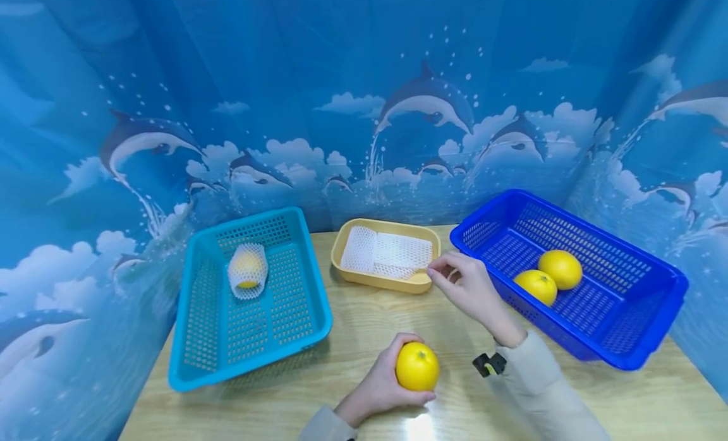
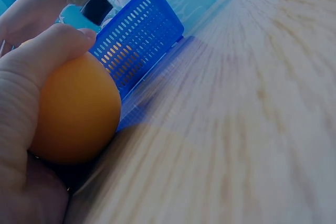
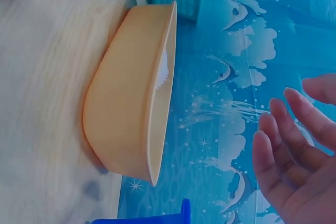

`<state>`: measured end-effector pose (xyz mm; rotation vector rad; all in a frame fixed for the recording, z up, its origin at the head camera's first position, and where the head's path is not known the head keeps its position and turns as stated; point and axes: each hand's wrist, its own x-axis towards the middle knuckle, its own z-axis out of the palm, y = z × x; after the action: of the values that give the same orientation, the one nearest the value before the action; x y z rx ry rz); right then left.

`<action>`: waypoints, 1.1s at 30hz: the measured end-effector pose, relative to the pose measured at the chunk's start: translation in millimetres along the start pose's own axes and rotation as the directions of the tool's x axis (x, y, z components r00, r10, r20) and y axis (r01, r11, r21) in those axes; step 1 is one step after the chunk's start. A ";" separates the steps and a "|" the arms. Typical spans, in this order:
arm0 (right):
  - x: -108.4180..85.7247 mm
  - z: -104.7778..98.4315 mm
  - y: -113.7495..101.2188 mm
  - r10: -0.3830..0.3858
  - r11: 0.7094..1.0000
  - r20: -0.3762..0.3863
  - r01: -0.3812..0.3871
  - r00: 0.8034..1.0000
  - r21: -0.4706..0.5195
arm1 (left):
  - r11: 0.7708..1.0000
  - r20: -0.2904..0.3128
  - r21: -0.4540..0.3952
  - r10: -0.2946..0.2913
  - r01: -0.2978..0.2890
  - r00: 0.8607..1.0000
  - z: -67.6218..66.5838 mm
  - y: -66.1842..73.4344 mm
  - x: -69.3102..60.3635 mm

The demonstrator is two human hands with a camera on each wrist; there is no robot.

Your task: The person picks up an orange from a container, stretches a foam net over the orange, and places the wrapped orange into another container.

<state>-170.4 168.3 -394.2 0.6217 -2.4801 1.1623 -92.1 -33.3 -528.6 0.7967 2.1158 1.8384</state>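
My left hand (image 1: 384, 379) grips a round yellow orange (image 1: 418, 366) low over the front of the table, fingers and thumb curled about its sides. In the left wrist view the thumb lies across the top of the orange (image 2: 79, 108). My right hand (image 1: 467, 288) hovers at the right end of a small tan tray (image 1: 392, 283). Nothing shows between its fingers, which are loosely bent in the right wrist view. White foam net sleeves (image 1: 398, 248) lie flat inside that tray.
At left stands a teal basket (image 1: 327, 318) holding one fruit in a foam net (image 1: 248, 271). To the right, a blue basket (image 1: 617, 356) contains two bare oranges (image 1: 560, 269). A dolphin-printed curtain (image 1: 318, 144) hangs behind the wooden table (image 1: 364, 321).
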 end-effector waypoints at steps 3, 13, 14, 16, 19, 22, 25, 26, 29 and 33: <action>8.5 1.1 1.7 0.014 1.000 0.023 -0.014 1.000 -0.002 | 1.000 -0.001 0.006 -0.018 0.018 1.000 -0.3 1.2 -0.1; 35.8 18.2 16.3 0.050 0.992 0.079 -0.040 0.996 -0.121 | 0.999 -0.002 0.013 -0.030 0.030 1.000 -0.3 1.9 -0.2; 38.1 20.1 18.5 0.056 0.991 0.086 -0.045 0.995 -0.129 | 0.999 -0.001 0.012 -0.030 0.030 1.000 -0.3 1.8 -0.1; 42.3 24.1 23.1 0.070 0.988 0.101 -0.055 0.992 -0.142 | 1.000 0.001 0.011 -0.026 0.026 1.000 0.0 1.3 0.2; 47.4 30.5 30.6 0.090 0.985 0.128 -0.069 0.988 -0.160 | 1.000 0.000 0.012 -0.025 0.025 1.000 0.3 0.4 0.2; 52.7 37.8 38.4 0.107 0.982 0.154 -0.080 0.982 -0.172 | 1.000 -0.006 0.015 -0.022 0.022 1.000 0.4 0.3 -0.4; 58.3 45.2 46.3 0.124 0.974 0.182 -0.085 0.975 -0.210 | 1.000 -0.009 0.020 -0.017 0.017 1.000 0.3 -0.1 -0.8; 60.2 47.5 48.7 0.129 0.969 0.192 -0.082 0.973 -0.234 | 1.000 -0.009 0.019 -0.016 0.016 1.000 0.2 -0.2 -0.8; 65.1 53.4 54.7 0.153 0.936 0.229 -0.067 0.961 -0.347 | 1.000 -0.007 0.018 -0.015 0.015 1.000 0.3 -0.6 -0.2; 69.0 59.8 61.6 0.183 0.887 0.287 -0.032 0.940 -0.461 | 1.000 0.005 0.009 -0.021 0.021 1.000 0.9 -0.2 0.7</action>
<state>-267.4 139.8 -438.0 0.5763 -2.9571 0.4993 -92.2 -32.2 -528.8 0.7765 2.1228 1.8160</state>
